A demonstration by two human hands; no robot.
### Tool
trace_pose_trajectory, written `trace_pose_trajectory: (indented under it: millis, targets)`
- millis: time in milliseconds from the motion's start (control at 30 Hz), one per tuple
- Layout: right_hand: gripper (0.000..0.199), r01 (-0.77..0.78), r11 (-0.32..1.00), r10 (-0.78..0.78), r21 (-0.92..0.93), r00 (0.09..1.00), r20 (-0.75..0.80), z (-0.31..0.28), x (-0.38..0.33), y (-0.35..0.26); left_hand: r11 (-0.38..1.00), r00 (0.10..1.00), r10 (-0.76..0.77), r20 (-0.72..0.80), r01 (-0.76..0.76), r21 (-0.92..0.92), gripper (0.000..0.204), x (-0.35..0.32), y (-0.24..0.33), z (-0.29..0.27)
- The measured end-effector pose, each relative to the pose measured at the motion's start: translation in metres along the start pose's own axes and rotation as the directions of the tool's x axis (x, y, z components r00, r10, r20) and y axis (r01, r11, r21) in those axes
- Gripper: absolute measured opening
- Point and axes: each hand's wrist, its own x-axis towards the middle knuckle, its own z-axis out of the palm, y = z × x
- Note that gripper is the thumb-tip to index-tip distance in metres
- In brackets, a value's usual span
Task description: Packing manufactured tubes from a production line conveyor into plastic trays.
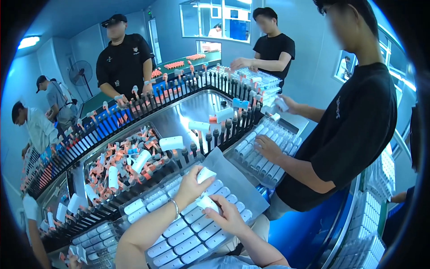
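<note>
My left hand [191, 186], with a bracelet on its wrist, reaches over a clear tray packed with rows of white rounded casings [187, 245]. Its fingers are closed on a white casing [205, 174] at the tray's far side. Slightly nearer and to the right, my right hand [229, 218] pinches a second white casing [208, 204] between thumb and fingers. Both held pieces are tilted above the rows, close together but apart. My fingers partly cover each one. A translucent sheet [233, 179] lies under the tray's far right side.
Beyond the tray, a looped line of black upright pegs [193, 148] carries white casings and orange parts. Inside it, a metal bin holds heaped orange and grey pieces [130, 161]. At right, a co-worker's hand [268, 150] rests over another tray [255, 166]. More co-workers stand around the line.
</note>
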Motion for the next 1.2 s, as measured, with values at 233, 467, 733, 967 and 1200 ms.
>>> trace_pose_trajectory:
  millis: [233, 467, 733, 967, 1200]
  targets:
    - [0.034, 0.234, 0.970, -0.218, 0.063, 0.957, -0.194, -0.023, 0.035, -0.031, 0.999, 1.000, -0.021, 0.013, 0.021, 0.046, 0.045, -0.004, 0.005, -0.008]
    - [0.037, 0.018, 0.838, -0.271, -0.546, 0.881, -0.387, -0.073, 0.185, 0.003, 0.995, 0.996, 0.087, -0.021, -0.086, 0.051, 0.050, -0.001, -0.010, -0.002]
    - [0.038, -0.082, 0.802, -0.289, -0.591, 0.813, -0.505, -0.033, 0.263, 0.038, 0.998, 0.999, 0.046, 0.013, -0.046, 0.050, 0.050, -0.011, -0.015, -0.012]
    - [0.026, 0.429, 0.127, -0.246, -0.894, 0.887, 0.391, -0.003, 0.291, 0.036, 0.990, 0.985, 0.126, -0.118, -0.118, 0.078, 0.048, -0.018, -0.023, -0.018]
    - [0.029, 0.324, 0.719, -0.287, -0.615, 0.944, 0.163, 0.023, 0.247, -0.013, 0.751, 0.975, -0.198, -0.102, 0.084, -0.655, 0.029, -0.012, -0.009, -0.048]
